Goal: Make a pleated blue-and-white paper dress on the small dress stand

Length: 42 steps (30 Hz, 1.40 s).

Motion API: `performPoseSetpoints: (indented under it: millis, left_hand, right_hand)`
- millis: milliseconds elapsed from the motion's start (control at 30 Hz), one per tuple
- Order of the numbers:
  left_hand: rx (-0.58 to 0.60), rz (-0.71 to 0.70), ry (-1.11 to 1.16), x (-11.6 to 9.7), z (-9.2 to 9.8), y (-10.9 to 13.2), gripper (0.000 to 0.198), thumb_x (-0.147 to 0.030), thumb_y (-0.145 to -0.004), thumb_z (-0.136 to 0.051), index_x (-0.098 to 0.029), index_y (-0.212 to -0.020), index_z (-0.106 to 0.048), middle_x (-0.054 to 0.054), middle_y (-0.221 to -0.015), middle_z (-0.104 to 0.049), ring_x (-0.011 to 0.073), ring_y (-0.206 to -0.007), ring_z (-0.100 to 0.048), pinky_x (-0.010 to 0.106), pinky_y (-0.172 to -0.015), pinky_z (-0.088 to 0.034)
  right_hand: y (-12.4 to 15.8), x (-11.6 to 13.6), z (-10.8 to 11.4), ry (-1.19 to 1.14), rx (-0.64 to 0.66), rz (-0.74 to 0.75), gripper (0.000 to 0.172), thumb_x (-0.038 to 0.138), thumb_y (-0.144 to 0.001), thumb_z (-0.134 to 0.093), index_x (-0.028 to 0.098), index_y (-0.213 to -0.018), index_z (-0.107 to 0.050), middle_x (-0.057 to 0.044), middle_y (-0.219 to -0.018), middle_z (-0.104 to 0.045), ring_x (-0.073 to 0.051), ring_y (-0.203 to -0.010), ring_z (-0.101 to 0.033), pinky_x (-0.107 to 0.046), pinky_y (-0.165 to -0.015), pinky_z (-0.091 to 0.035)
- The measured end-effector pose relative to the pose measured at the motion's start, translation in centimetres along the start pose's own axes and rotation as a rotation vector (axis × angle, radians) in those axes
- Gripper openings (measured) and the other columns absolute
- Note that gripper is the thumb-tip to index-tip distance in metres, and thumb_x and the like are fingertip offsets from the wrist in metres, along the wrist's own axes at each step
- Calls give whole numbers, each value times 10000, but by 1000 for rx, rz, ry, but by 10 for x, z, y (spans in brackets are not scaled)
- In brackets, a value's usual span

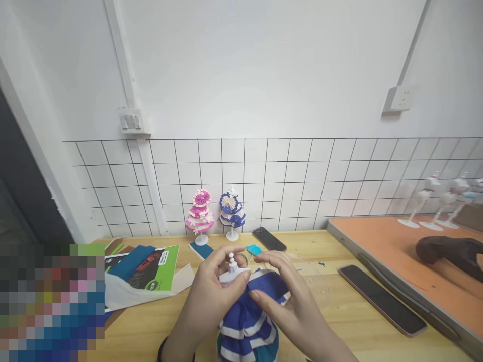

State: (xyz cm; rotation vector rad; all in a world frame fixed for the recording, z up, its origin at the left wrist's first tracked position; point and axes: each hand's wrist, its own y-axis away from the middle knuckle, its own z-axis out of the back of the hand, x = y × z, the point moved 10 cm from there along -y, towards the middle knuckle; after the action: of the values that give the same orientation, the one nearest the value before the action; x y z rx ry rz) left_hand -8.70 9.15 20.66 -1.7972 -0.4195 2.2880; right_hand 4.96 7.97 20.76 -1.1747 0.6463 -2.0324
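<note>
My left hand [211,281] is closed around the upper body of a small white dress form [232,271], whose knobbed neck sticks up between thumb and forefinger. Below it hangs a blue ruffled skirt with white-edged tiers [243,332] and some teal at the bottom. My right hand [298,296] is at the form's right side, its thumb against a flap of blue fabric [267,284] at the waist. Its forefinger reaches over the far edge; the other fingers are partly hidden by the fabric. The form's stand is out of sight.
Two finished-looking dress forms, pink [201,216] and blue [232,213], stand by the wall. Phones lie behind [269,239] and right [383,299]. Fabric and a green-edged booklet [162,269] are left. Another person's dark-looking hand [445,251] rests on an orange board [396,251].
</note>
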Motion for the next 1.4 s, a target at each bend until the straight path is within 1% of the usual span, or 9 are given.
performPoseSetpoints:
  millis: [200, 433, 567, 733, 900, 967, 1067, 1200, 1400]
  left_hand:
    - [38, 4, -9, -2, -7, 2, 259, -248, -748, -600, -231, -1006, -611, 34, -882, -602, 189, -851, -610, 250, -685, -518]
    - [38, 10, -5, -5, -8, 2, 264, -275, -748, -601, -224, -1007, -615, 25, -850, -597, 174, -807, -609, 255, -709, -522]
    - [60, -20, 20, -7, -9, 2, 240, -308, -776, -598, -230, -1001, -625, 16, -839, -600, 167, -815, -604, 265, -771, -508]
    - [87, -7, 60, -4, -11, 3, 248, -344, -792, -595, -240, -1016, -626, 28, -871, -592, 189, -855, -601, 273, -751, -514]
    - [126, 23, 68, 1, -16, 4, 415, -250, -708, -686, -265, -1108, -574, 22, -946, -563, 198, -927, -583, 256, -751, -506]
    - [126, 28, 30, 2, -16, 4, 421, -231, -723, -666, -268, -1129, -558, 17, -951, -569, 190, -930, -584, 266, -789, -492]
    - [121, 20, -17, 1, -17, 5, 403, -231, -754, -627, -259, -1148, -546, 13, -941, -584, 182, -925, -587, 278, -833, -470]
    - [134, 31, -32, 4, -16, 6, 492, -238, -759, -630, -260, -1231, -495, 19, -998, -590, 180, -946, -579, 272, -847, -461]
    - [223, -3, 9, 14, -15, 2, 573, -327, -750, -678, -310, -1278, -458, 29, -1128, -556, 203, -1025, -555, 284, -860, -462]
  right_hand:
    - [0, -1, -4, 0, 60, -29, 471, 204, -803, -599, 267, -1231, -412, -69, -1129, -580, -226, -1068, -541, -380, -890, -475]
    - [2, -5, -9, 4, 109, -46, 557, 161, -794, -601, 311, -1272, -357, -32, -1107, -588, -196, -1026, -558, -374, -894, -462]
    - [1, -6, -10, 0, 149, -64, 601, 132, -781, -610, 322, -1288, -348, -23, -1107, -584, -191, -1020, -556, -369, -891, -463]
    - [-1, -5, -9, -2, 174, -71, 674, 96, -758, -627, 334, -1312, -326, -22, -1128, -575, -197, -1043, -540, -382, -905, -450]
    - [0, -6, -11, -39, 199, -90, 629, 155, -808, -609, 349, -1326, -309, -16, -1125, -568, -189, -1038, -539, -374, -911, -444]
    - [-1, -6, -11, -47, 205, -92, 631, 164, -808, -614, 355, -1325, -306, -14, -1146, -562, -189, -1063, -526, -374, -934, -423]
    - [-2, -5, -11, -54, 216, -95, 631, 150, -801, -615, 359, -1317, -318, -8, -1168, -552, -189, -1088, -506, -372, -963, -393]
    - [-1, -6, -8, -78, 246, -145, 610, 164, -786, -637, 341, -1300, -361, -13, -1145, -544, -190, -1072, -501, -355, -951, -399]
    - [1, -7, 1, -198, 259, -197, 593, 263, -778, -675, 351, -1293, -397, -3, -1055, -569, -174, -987, -539, -323, -889, -435]
